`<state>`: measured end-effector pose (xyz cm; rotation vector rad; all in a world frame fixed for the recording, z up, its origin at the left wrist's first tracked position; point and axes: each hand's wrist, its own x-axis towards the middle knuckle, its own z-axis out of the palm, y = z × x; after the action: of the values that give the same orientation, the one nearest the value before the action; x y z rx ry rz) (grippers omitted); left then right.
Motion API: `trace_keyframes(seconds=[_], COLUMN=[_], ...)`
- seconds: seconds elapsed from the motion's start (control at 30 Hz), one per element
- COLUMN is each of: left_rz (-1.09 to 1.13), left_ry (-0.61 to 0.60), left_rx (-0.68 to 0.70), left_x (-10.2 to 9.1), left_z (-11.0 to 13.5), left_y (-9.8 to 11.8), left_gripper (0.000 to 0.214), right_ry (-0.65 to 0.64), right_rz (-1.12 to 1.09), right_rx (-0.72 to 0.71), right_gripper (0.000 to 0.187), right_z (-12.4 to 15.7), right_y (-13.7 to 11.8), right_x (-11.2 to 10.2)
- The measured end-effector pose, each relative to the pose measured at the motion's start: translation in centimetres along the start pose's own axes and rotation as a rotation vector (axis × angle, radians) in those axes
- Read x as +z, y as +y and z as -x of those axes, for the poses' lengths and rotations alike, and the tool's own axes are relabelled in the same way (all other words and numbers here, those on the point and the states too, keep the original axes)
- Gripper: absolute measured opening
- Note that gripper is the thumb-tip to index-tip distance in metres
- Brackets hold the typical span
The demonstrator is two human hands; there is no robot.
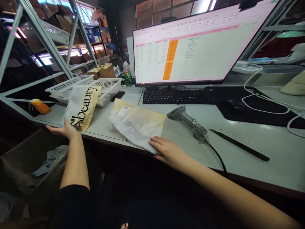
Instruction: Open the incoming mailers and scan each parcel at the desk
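My left hand [65, 129] is by the table's front edge, palm up with its fingers stretched out to the left. Its thumb overlaps the lower left corner of a white and yellow mailer bag [87, 106] printed "beauty", which leans upright near the baskets; whether they touch I cannot tell. Flat on the table lies a second bag [140, 122], clear plastic over white and yellow, with a barcode label [124, 110]. My right hand [169, 151] has its near corner, fingers on top and thumb low at the edge. Right of it rests a grey barcode scanner [184, 117].
White plastic baskets [109, 89] stand behind the upright bag, beside a green-labelled bottle [127, 74]. A keyboard [177, 96] sits below the monitor [190, 54]. A black pen-like stick [239, 145] and a mouse [234, 105] are at right. Below left is a bin [26, 152].
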<state>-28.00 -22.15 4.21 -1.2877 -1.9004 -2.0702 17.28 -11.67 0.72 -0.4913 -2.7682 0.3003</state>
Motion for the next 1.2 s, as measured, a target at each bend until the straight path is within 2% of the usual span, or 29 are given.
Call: trace_keyframes(seconds=[0.07, 0.1, 0.13, 0.2, 0.27, 0.3, 0.37, 0.47, 0.57, 0.7, 0.8, 0.87, 1.0, 1.1, 1.2], left_rz=[-0.056, -0.087, -0.113, -0.138, -0.178, -0.207, -0.260, -0.263, -0.236, -0.206, 0.016, 0.255, 0.560, 0.662, 0.656], left_ry=[0.216, 0.220, 0.134, -0.168, -0.350, -0.373, -0.315, -0.150, -0.034, -0.031, 0.026, 0.109, 0.225, 0.220, 0.195], left_rx=[0.109, 0.142, 0.155, 0.140, 0.129, 0.131, 0.159, 0.250, 0.294, 0.181, 0.070, 0.074, 0.236, 0.298, 0.222], left_x=[1.9, 3.1, 4.3, 6.4, 8.0, 8.5, 9.2, 10.0, 10.7, 10.8, 9.5, 8.1, 6.0, 6.1, 6.7], left_z=[2.0, 3.3, 4.6, 7.5, 9.9, 10.6, 11.2, 10.1, 8.0, 5.4, 3.7, 2.9, 2.0, 1.9, 1.8], left_y=[0.3, 0.5, 0.7, 0.9, 1.0, 1.1, 1.6, 2.9, 4.1, 4.2, 5.0, 6.9, 12.6, 15.2, 14.9], left_gripper=[0.051, 0.054, 0.056, 0.059, 0.073, 0.079, 0.078, 0.054, 0.049, 0.034, 0.037, 0.036, 0.028, 0.030, 0.041], right_ry=[0.045, 0.071, 0.100, 0.177, 0.285, 0.350, 0.486, 0.639, 0.723, 0.844, 1.041, 1.192, 1.412, 1.438, 1.359], right_rz=[-0.039, -0.055, -0.067, -0.095, -0.154, -0.195, -0.268, -0.321, -0.374, -0.428, -0.544, -0.661, -0.714, -0.643, -0.526], right_rx=[0.010, 0.015, 0.023, 0.060, 0.138, 0.176, 0.223, 0.208, 0.160, 0.140, 0.166, 0.167, 0.080, 0.052, 0.144], right_gripper=[0.033, 0.026, 0.025, 0.028, 0.026, 0.024, 0.021, 0.018, 0.017, 0.017, 0.022, 0.023, 0.025, 0.025, 0.027], right_z=[1.1, 1.3, 1.3, 0.9, 0.2, -0.2, -1.0, -2.2, -3.2, -3.9, -4.2, -4.5, -5.1, -5.3, -5.0], right_y=[0.4, 0.5, 0.5, 0.5, 0.6, 0.6, 0.6, 0.4, -0.2, -0.3, 0.9, 2.0, 2.5, 1.2, -0.1], right_x=[0.1, 0.1, 0.1, -0.3, -1.1, -1.6, -2.8, -4.6, -5.8, -7.0, -8.7, -10.3, -13.5, -14.5, -14.2])
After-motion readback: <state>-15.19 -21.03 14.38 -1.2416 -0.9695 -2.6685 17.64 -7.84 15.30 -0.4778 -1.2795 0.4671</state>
